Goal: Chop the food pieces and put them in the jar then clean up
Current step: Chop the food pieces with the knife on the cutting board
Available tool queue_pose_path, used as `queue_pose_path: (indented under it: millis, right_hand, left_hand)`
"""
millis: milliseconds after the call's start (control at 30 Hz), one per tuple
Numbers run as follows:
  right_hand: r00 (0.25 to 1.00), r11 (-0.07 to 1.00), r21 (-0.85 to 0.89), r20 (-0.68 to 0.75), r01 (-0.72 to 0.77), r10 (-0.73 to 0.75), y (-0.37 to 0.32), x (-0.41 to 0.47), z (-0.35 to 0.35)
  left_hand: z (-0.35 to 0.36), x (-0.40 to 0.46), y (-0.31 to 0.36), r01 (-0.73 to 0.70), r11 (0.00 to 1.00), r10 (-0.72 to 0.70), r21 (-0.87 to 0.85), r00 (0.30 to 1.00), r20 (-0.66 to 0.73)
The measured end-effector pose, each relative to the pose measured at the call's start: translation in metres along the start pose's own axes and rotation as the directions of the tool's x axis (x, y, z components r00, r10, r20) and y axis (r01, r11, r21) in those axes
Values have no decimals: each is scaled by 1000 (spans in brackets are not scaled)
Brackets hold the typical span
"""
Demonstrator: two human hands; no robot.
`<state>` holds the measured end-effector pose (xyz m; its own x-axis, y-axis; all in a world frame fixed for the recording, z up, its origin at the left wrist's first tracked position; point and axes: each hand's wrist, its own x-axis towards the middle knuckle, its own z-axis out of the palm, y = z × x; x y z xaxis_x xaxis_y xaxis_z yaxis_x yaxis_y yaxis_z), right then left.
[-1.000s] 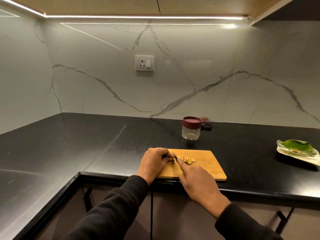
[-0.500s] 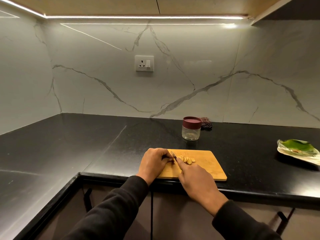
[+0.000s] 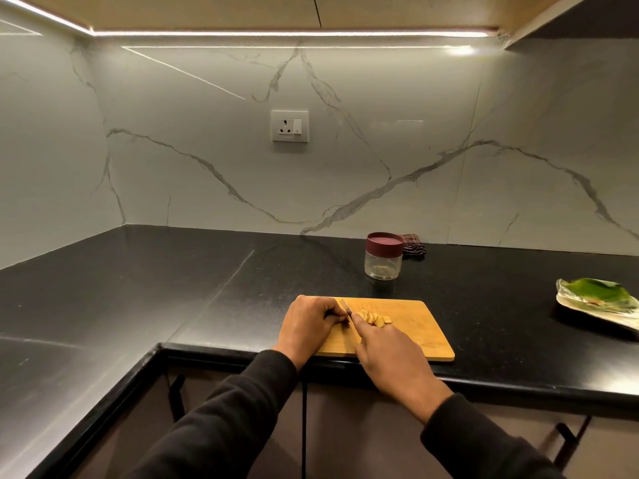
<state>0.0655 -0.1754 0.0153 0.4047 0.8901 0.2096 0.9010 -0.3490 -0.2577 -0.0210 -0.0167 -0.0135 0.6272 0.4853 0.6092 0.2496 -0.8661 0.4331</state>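
Observation:
A wooden cutting board (image 3: 415, 326) lies at the front edge of the black counter. Pale yellow food slices (image 3: 375, 319) sit in a small pile on its left part. My left hand (image 3: 309, 324) is curled at the board's left end, fingertips pinching the uncut food piece, which is mostly hidden. My right hand (image 3: 390, 357) grips a knife (image 3: 346, 307); its handle is hidden in my fist and the blade points away, between my left fingertips and the slices. A clear jar (image 3: 383, 261) with a dark red lid stands closed behind the board.
A dark checked cloth (image 3: 413, 248) lies behind the jar by the marble wall. A plate with a green leaf (image 3: 594, 300) rests at the right. A wall socket (image 3: 289, 126) is above. The black counter (image 3: 138, 288) runs left around a corner.
The knife and my right hand shifted only slightly at the food; my left hand stayed in place. The pile of slices looks about the same.

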Motion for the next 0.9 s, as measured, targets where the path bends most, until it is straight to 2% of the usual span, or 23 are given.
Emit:
queue_pose_path:
  millis: [633, 900]
  right_hand:
    - [999, 998, -60, 46, 5, -2, -2, 6, -7]
    - [999, 1000, -4, 42, 0, 1, 2, 4, -1]
  left_hand:
    - [0, 2, 0, -4, 1000, 4, -13, 1000, 17]
    - [-1, 1, 1, -17, 1000, 17, -5, 1000, 14]
